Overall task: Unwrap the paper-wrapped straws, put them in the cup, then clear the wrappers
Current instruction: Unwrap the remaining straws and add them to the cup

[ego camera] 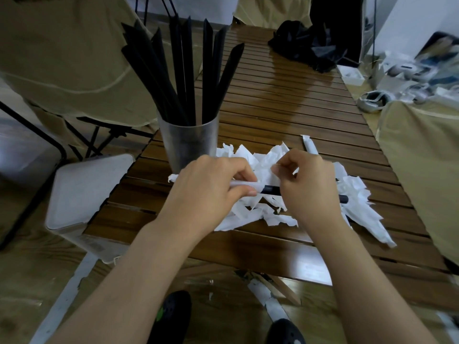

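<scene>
Two bare forearms reach in from the bottom edge, above dark shoes on a wood-patterned floor.

Left hand has its fingers curled round the white paper wrapper that covers one end of a black straw, thumb and forefinger pinching the paper sleeve. Right hand is closed round the bared part of the same straw, while its thumb and forefinger pinch a scrap of torn paper raised above it. That straw lies nearly level, its long axis running left to right across the view; the wrapped end points left, and the bare black end sticks out past the right hand, pointing right.

Directly under both hands lies a heap of torn white wrappers, spread over the slatted brown wooden table. Just behind the right hand, one still-wrapped straw rests on the slats, angled away.

Behind the left hand, near the table's left edge, stands a translucent cup with a fan of black straws upright in it, their cut tips pointing up and outward.

At the far end of the table sits a crumpled black bag. Beside the table on the left stand a white bin and a tan fabric folding chair; on the right, a tan-covered surface holds blurred white gear.
</scene>
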A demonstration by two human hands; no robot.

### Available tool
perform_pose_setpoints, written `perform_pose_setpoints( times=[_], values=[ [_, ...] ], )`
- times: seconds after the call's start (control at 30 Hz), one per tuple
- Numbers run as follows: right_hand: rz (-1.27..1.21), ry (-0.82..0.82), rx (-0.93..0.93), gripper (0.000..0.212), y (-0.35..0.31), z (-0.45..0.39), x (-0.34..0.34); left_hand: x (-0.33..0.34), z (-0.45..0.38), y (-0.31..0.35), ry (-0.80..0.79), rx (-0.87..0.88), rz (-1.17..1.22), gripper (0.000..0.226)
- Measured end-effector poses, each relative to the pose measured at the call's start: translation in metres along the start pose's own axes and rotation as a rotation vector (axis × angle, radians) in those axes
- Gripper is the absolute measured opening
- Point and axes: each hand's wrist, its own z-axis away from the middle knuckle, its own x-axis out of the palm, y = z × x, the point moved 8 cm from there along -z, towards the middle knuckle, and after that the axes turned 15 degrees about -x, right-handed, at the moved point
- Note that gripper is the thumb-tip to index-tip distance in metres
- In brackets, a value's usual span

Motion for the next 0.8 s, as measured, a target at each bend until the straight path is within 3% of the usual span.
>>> perform_pose_setpoints(
  times=[0.43, 0.53, 0.63, 0.8],
  values=[
    [0.019, -0.060, 0.093, 0.009, 0.017, 0.000, 0.010, 0.000, -0.002, -0.004, 0.002, 0.030, -0.039, 0.021],
    [-0.016, -0.123, 0.102, 0.027, 0.020, 0.003, 0.014, 0.011, 0.000, -0.014, -0.101, -0.013, -0.154, 0.025],
    [-0.030, -0.182, -0.027, 0.031, 0.008, 0.001, 0.013, 0.015, 0.000, -0.019, -0.167, -0.025, -0.214, 0.020],
    [-0.120, -0.297, -0.252, 0.016, -0.018, 0.001, 0.017, 0.013, -0.003, -0.027, -0.199, -0.049, -0.212, 0.026]
  ],
)
